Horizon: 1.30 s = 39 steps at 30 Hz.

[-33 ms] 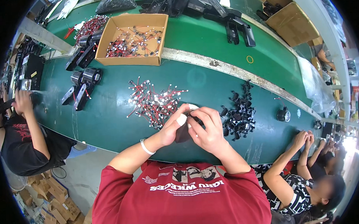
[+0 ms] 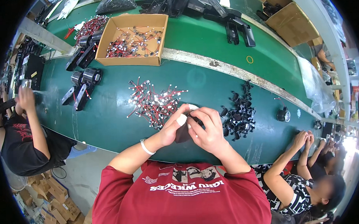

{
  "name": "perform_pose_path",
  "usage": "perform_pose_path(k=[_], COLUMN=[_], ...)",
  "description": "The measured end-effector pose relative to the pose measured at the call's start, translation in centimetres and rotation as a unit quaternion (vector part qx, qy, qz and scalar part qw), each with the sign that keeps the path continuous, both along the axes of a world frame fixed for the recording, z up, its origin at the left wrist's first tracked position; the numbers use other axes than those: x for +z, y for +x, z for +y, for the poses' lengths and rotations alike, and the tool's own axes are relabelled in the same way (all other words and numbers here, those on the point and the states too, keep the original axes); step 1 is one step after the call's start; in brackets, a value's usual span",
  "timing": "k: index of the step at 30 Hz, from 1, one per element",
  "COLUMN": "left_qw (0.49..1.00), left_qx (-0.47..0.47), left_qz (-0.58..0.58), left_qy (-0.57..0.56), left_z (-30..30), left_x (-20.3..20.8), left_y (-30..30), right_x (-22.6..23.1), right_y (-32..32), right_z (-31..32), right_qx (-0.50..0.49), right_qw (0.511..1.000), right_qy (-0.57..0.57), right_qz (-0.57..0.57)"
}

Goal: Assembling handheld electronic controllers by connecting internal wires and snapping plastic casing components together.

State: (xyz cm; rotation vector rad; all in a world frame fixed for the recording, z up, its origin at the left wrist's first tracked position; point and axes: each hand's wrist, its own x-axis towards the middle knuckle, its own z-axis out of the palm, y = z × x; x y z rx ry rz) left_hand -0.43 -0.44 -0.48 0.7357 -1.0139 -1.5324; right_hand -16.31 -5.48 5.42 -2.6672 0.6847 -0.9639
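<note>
Both of my hands meet over the near edge of the green table point(image 2: 108, 118). My left hand point(image 2: 173, 127), with white tape on a fingertip and a white band at the wrist, and my right hand point(image 2: 208, 131) together grip a small dark part point(image 2: 183, 134). The fingers hide most of it. Just beyond my left hand lies a loose pile of red and black wires with white plugs point(image 2: 155, 103). To the right of my right hand lies a heap of small black plastic pieces point(image 2: 239, 116).
An open cardboard box point(image 2: 126, 58) of more wires stands at the back left, with black housings point(image 2: 81, 85) beside it. More black units point(image 2: 236, 29) lie on the far belt. One person point(image 2: 26, 129) works at my left, another point(image 2: 304, 174) at my right.
</note>
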Motion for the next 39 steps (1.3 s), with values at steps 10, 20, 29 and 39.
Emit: perform_pose_path(k=[10,20,29,39], left_qw=[0.999,0.980,0.993,0.998], left_qx=[0.017,0.074,0.041,0.008], left_qz=[-0.028,-0.178,-0.096,-0.049], left_qy=[-0.006,-0.059,-0.063,-0.043], left_z=[0.1,0.5,0.6,0.4], left_x=[0.8,1.2,1.1,1.3], left_y=[-0.1,-0.2,0.4,1.2], right_x=[-0.5,-2.0,-2.2,-0.6], right_y=[-0.3,-0.3,-0.4,-1.0], right_z=[0.1,0.3,0.1,-0.5], right_qx=[0.035,0.070,0.022,0.071], right_qw=[0.998,0.996,0.995,0.993], right_qy=[-0.044,-0.058,-0.089,0.065], right_qz=[0.031,-0.018,-0.040,-0.068])
